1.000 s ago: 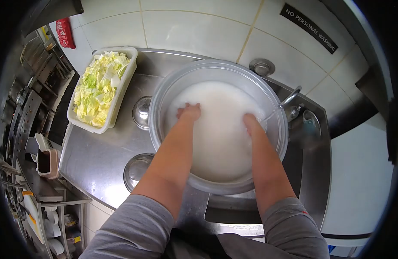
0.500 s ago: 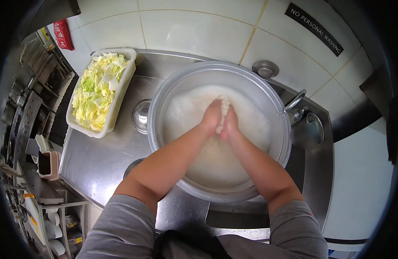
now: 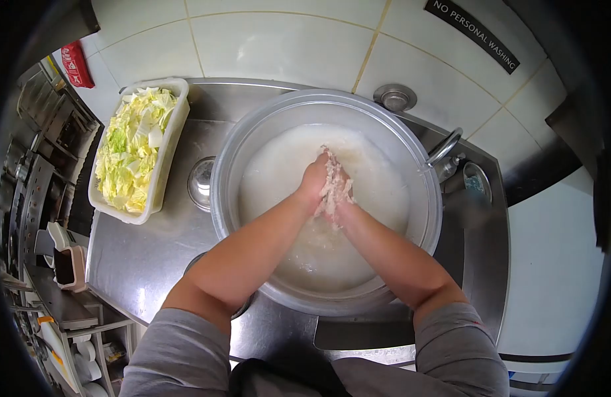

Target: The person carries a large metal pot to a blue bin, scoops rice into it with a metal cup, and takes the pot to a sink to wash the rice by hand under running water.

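Observation:
A large round aluminium pot (image 3: 224, 188) holds cloudy white water (image 3: 279, 155). Above its middle, my left hand (image 3: 313, 177) and my right hand (image 3: 346, 206) come together, palms facing, with a clump of wet rice (image 3: 333, 182) squeezed between them. Grains stick along the fingers and spill over the top of the clump. The fingers are closed around the rice and partly covered by it. Whatever lies at the bottom of the pot is hidden by the milky water.
A white tub (image 3: 176, 135) of cut napa cabbage (image 3: 130, 149) stands left on the steel counter (image 3: 130, 248). Close to the pot are a metal lid-like disc (image 3: 200, 184) on the left and a curved faucet (image 3: 446, 145) on the right. A tiled wall (image 3: 272, 43) rises behind.
My hands have parted slightly, and more rice shows between and over them. The view has shifted a little, so the pot and tub sit farther left.

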`<state>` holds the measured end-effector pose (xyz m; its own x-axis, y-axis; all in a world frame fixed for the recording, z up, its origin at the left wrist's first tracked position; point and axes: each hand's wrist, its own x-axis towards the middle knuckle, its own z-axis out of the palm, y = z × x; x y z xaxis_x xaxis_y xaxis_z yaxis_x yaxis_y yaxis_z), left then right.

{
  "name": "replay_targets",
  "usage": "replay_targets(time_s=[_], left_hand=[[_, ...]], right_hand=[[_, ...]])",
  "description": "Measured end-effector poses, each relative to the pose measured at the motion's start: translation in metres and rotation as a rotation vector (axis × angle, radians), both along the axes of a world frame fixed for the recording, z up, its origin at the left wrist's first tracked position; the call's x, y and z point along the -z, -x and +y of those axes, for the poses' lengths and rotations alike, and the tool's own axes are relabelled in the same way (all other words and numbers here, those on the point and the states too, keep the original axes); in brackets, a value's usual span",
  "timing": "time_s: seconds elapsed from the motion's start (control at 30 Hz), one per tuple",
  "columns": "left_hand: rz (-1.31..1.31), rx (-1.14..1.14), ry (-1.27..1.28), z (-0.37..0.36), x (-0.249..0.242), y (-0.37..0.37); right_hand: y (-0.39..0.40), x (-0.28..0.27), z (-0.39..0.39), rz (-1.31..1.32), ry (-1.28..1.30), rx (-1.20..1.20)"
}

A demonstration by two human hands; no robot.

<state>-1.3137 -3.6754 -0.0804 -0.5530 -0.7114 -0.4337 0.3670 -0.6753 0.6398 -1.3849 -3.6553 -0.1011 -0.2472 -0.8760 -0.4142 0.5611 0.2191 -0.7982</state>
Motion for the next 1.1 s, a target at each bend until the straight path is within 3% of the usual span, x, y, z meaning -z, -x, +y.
replay_targets(time_s=[0.03, 0.1, 0.27, 0.33, 0.37, 0.43, 0.5, 0.57, 0.6, 0.7, 0.77, 0.8, 0.87, 0.9, 0.97, 1.03, 1.07, 1.1], left_hand=[[-0.002, 0.002, -0.003, 0.007, 0.001, 0.006], [-0.091, -0.084, 0.132, 0.021, -0.001, 0.016], [-0.031, 0.038, 0.044, 0.009, -0.02, 0.0], [-0.049, 0.14, 0.158, 0.012, -0.028, 0.0], [-0.045, 0.141, 0.157, 0.006, -0.015, 0.002], [-0.897, 0.21, 0.981, -0.016, 0.023, 0.006], [-1.378, 0.117, 1.094, -0.022, 0.017, -0.019], [-1.398, -0.14, 0.856, -0.045, 0.054, -0.04], [-1.402, -0.142, 0.855, -0.049, 0.065, -0.043], [-1.654, 0.179, 0.797, -0.054, 0.082, -0.048], [-1.545, 0.439, 0.959, -0.057, 0.084, -0.042], [-1.547, 0.434, 0.957, -0.054, 0.087, -0.036], [-0.946, 0.034, 0.512, -0.047, 0.091, -0.022], [-0.951, 0.033, 0.514, -0.048, 0.09, -0.019], [-0.302, -0.006, 0.06, -0.046, 0.075, -0.016], [-0.314, -0.079, 0.111, -0.024, 0.029, -0.014], [-0.323, -0.153, 0.161, -0.015, 0.01, -0.012], [-0.325, -0.154, 0.162, -0.02, 0.023, -0.006]], right_hand=[[-0.002, -0.007, 0.003, 0.102, 0.031, -0.022], [0.005, -0.009, 0.006, 0.067, 0.019, -0.03], [-0.001, -0.023, 0.007, 0.02, 0.016, 0.012], [0.027, 0.008, -0.018, 0.143, 0.239, 0.035], [0.054, 0.03, -0.031, 0.359, 0.276, 0.006], [0.114, 0.085, -0.05, 0.784, 0.265, 0.012], [0.133, 0.073, -0.031, 0.824, -0.011, 0.049], [0.147, 0.067, -0.015, 0.844, -0.25, 0.078], [0.146, 0.068, -0.014, 0.847, -0.284, 0.093], [0.132, 0.071, -0.018, 0.876, -0.325, 0.084], [0.11, 0.069, -0.019, 0.833, -0.323, 0.037], [0.099, 0.067, -0.018, 0.792, -0.312, -0.001], [0.073, 0.059, -0.015, 0.672, -0.278, -0.072], [0.061, 0.056, -0.013, 0.592, -0.254, -0.098], [0.046, 0.068, -0.015, 0.403, -0.169, -0.088], [0.034, 0.093, -0.022, 0.098, -0.026, -0.008], [0.018, 0.073, -0.016, 0.097, -0.025, -0.008], [-0.005, 0.029, -0.003, 0.07, -0.042, 0.056]])
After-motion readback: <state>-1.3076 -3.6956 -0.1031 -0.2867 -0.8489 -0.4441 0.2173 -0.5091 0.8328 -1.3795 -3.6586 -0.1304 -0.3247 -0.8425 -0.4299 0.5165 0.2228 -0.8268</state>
